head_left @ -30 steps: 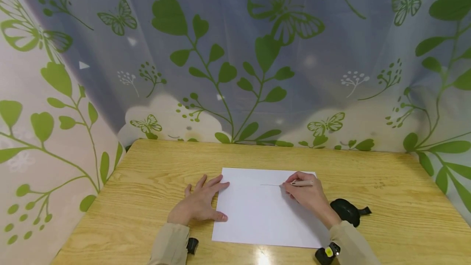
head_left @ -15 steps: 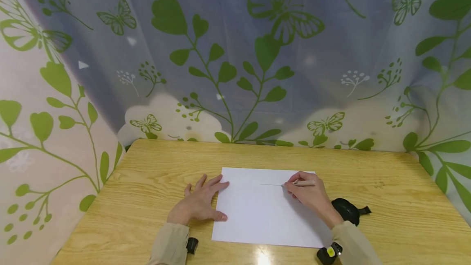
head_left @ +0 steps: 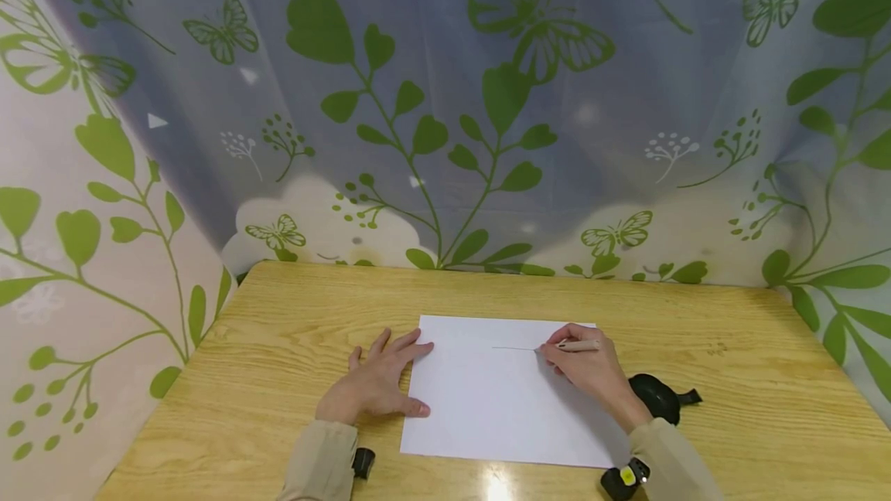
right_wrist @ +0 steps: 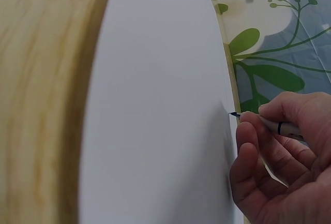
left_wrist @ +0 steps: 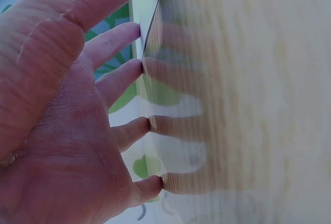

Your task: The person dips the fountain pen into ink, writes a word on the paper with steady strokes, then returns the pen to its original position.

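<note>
A white sheet of paper (head_left: pixel 480 408) lies flat on the wooden table, with a thin straight line (head_left: pixel 513 348) drawn near its far edge. My right hand (head_left: pixel 588 366) pinches a light-coloured pen (head_left: pixel 579 345), its dark tip at the right end of the line. In the right wrist view the pen (right_wrist: pixel 271 125) sits between thumb and fingers, point toward the paper (right_wrist: pixel 155 89). My left hand (head_left: pixel 376 381) is spread over the sheet's left edge, thumb and forefinger on the paper, other fingertips on the wood. The left wrist view shows its fingers (left_wrist: pixel 121 81) straight and apart.
A black rounded object with a short strap (head_left: pixel 654 398) lies on the table (head_left: pixel 752 377) just right of my right forearm. A curtain (head_left: pixel 445 99) printed with green leaves and butterflies hangs behind the table's far edge and along its left side.
My right hand and the pen have shifted slightly right, and the drawn line is a little longer. The left hand stays in place on the sheet.
</note>
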Demonstrator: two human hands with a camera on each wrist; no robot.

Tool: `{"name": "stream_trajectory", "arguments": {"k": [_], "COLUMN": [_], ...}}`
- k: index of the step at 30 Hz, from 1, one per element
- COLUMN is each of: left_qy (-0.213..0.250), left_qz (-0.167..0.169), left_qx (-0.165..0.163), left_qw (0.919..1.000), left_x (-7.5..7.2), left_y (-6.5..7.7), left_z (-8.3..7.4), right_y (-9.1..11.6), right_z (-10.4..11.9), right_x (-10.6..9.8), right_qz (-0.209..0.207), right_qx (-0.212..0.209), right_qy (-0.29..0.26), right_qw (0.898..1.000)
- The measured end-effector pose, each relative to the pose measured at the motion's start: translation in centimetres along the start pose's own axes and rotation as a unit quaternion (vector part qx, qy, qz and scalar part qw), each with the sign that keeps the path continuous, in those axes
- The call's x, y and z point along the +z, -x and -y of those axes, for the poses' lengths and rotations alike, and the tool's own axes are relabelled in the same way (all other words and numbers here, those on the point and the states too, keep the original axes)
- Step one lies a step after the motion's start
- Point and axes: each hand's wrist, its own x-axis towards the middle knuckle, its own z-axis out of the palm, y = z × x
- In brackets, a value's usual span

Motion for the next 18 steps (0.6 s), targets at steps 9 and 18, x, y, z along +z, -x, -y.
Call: {"name": "stream_trajectory", "arguments": {"k": [9,18], "left_qy": [-0.005,-0.002], "left_qz": [-0.004,0.001], "left_qx": [0.002,-0.001], "left_qw": [1.0,1.0], "left_x": [0.15,-0.03], "left_y": [-0.1,-0.02], "left_z": [0.13,0.0], "right_y": [0.11,0.06], "right_z": [0.05,0.01], "right_x": [-0.12,-0.06], "right_qz": [0.002,-0.001], "right_qx": [0.004,0.005], "right_qy": [0.0,0.012], "right_qw": [1.0,1.0]}}
